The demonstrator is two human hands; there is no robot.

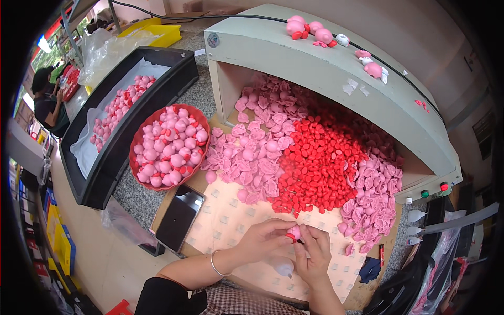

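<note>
A small pink rubber piece with a red tip sits mostly hidden between the fingers of both hands; its shape is unclear.

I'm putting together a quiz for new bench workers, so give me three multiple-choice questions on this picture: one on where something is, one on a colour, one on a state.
1. Where does the phone lie?
A. on top of the grey machine
B. just below the round red basket
C. in the black tray

2. What colour is the middle heap of small caps?
A. red
B. yellow
C. blue

3. What are the left hand and right hand doing?
A. resting flat and empty
B. pinching one small pink piece between them
C. lifting the basket

Answers: 1 B, the dark phone lies on the board's left edge under the basket. 2 A, the caps between the pink heaps are red. 3 B, both sets of fingertips meet on the piece.
</note>
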